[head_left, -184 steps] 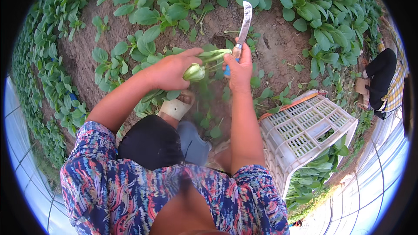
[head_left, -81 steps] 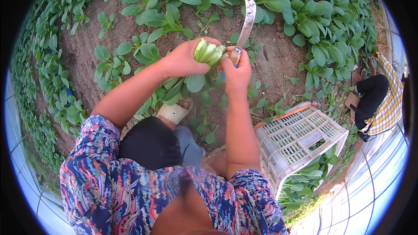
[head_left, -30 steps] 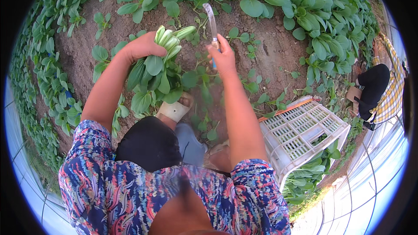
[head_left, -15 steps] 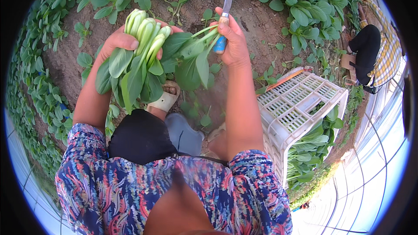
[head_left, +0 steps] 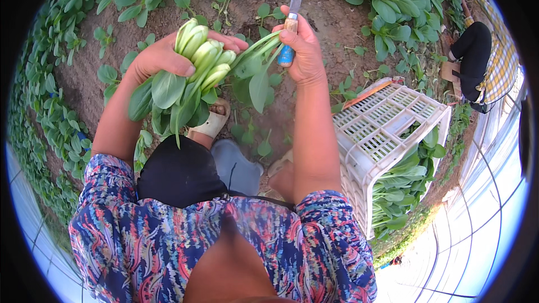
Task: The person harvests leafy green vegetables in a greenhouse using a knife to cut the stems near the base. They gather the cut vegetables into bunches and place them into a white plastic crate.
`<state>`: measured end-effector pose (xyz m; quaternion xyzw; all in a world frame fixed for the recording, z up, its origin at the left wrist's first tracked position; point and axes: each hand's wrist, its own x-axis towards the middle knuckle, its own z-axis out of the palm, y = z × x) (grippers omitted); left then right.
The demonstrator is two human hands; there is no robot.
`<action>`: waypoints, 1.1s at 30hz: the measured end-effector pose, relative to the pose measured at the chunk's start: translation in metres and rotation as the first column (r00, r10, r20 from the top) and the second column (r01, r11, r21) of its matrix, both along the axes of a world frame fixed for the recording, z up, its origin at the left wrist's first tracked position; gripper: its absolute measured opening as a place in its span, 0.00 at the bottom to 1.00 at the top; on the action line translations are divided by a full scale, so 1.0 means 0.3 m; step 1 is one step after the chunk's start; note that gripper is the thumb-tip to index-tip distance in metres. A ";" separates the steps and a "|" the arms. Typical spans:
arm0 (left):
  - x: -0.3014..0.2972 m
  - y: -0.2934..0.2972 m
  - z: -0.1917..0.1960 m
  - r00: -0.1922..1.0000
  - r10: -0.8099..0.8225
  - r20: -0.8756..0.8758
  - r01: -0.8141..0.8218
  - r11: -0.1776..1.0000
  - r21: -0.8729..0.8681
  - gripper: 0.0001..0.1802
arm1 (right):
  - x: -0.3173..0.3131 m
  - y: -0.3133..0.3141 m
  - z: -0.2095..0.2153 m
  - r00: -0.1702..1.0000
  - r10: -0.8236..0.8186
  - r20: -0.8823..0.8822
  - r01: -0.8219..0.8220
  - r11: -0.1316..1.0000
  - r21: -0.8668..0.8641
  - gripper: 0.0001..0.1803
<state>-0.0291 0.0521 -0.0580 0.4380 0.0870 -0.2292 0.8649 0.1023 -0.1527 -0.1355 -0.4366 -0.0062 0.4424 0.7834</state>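
My left hand (head_left: 165,59) is closed around a bunch of bok choy (head_left: 205,59), its pale stalk bases up and its green leaves hanging below. In my right hand (head_left: 303,47) is a sickle (head_left: 291,22) with a wood-and-blue handle; its curved metal blade points up and leaves the top of the picture. Pinched in the same hand are the thin stems of a few loose bok choy leaves (head_left: 259,70), which droop toward the left hand. The fingers behind the bunch are partly hidden.
Bok choy plants (head_left: 387,5) grow in the soil ahead and at the left. On the right, a white slatted crate (head_left: 382,120) lies on its side with cut bok choy (head_left: 401,191) inside. Another person (head_left: 488,62) crouches at the far right. A grey-blue stool (head_left: 238,168) is beneath me.
The bunch in my left hand has shifted slightly right and down, toward my right hand. The loose leaves now hang from the right hand, more apart from the bunch. The sickle has barely moved.
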 end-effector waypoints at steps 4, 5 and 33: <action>0.023 -0.025 -0.056 0.971 -0.238 0.012 0.228 0.944 0.236 0.36 | -0.021 0.037 0.015 0.977 0.038 0.208 0.016 0.968 -0.251 0.32; 0.026 -0.026 -0.068 0.961 -0.275 0.024 0.257 0.923 0.286 0.36 | -0.027 0.047 0.026 0.965 0.065 0.255 0.015 0.954 -0.300 0.32; -0.289 -0.136 -0.359 0.438 -0.651 -0.619 0.645 -0.253 0.722 0.23 | -0.505 -0.290 -0.231 0.328 0.904 0.273 -0.299 0.374 -0.878 0.21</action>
